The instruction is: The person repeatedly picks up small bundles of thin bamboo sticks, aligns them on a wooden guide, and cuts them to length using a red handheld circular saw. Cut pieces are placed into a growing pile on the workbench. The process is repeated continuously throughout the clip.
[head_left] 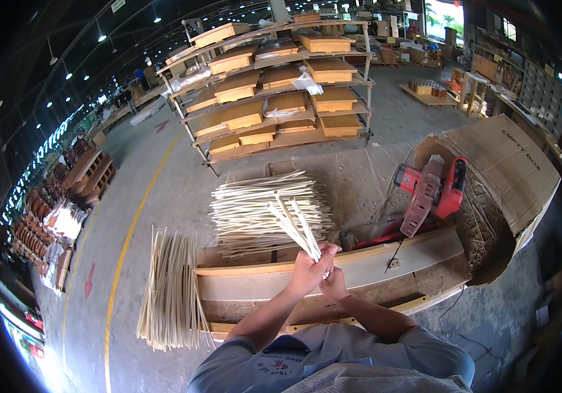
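A small bundle of pale thin sticks (296, 226) slants up and away from my two hands, above the workbench. My left hand (308, 270) is wrapped round its lower end. Close against it, my right hand (333, 280) is closed at the bottom of the same bundle, its fingers partly hidden. Behind the bundle lies a big pile of similar sticks (255, 213), laid crosswise. Another thick stack of long sticks (173, 288) lies at the bench's left end. To the right stands a red miter saw (428, 193).
The bench has a pale metal strip (248, 286) along it. An open cardboard box (504, 173) with wood scraps stands at the right. Beyond, a multi-level rack (196, 134) holds several wooden drawer-like pieces. A yellow line (133, 229) runs along the floor at left.
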The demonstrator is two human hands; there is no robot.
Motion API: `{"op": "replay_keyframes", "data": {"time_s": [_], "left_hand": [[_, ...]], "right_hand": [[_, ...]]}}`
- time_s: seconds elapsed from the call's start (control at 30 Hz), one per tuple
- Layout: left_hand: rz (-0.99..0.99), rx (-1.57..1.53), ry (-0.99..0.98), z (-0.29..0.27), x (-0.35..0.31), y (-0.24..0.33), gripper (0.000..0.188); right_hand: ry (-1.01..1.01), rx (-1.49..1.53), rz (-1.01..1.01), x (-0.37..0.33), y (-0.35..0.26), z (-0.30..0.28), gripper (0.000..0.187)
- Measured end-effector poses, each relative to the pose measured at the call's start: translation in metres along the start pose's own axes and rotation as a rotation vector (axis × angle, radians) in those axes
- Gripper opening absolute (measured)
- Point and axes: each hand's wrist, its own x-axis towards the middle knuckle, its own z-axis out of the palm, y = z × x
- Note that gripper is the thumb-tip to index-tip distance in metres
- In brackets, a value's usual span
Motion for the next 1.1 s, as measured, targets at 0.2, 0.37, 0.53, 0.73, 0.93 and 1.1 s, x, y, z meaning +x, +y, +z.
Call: {"op": "replay_keyframes", "data": {"time_s": [0.2,0.37,0.53,0.73,0.93,1.1], "left_hand": [[-0.029,0.044,-0.088,0.003,-0.001,-0.005,0.026],[-0.071,0.011,-0.037,0.003,0.000,0.004,0.030],[-0.078,-0.006,0.000,-0.002,0.002,0.004,0.032],[-0.070,-0.048,-0.017,0.002,0.008,0.001,0.033],[-0.133,-0.141,0.188,-0.040,0.043,0.002,0.060],[-0.222,-0.258,0.169,-0.052,0.038,-0.018,0.067]], "right_hand": [[0.006,0.020,-0.008,-0.004,0.009,-0.002,0.014],[-0.064,0.020,0.025,-0.007,0.011,-0.011,0.015],[-0.152,-0.042,0.072,-0.009,-0.007,-0.022,0.016],[-0.185,-0.033,0.086,-0.004,-0.007,-0.031,0.019],[-0.672,0.439,0.652,0.033,-0.073,-0.044,0.032],[-0.510,1.256,0.778,0.088,-0.100,-0.057,0.034]]}}
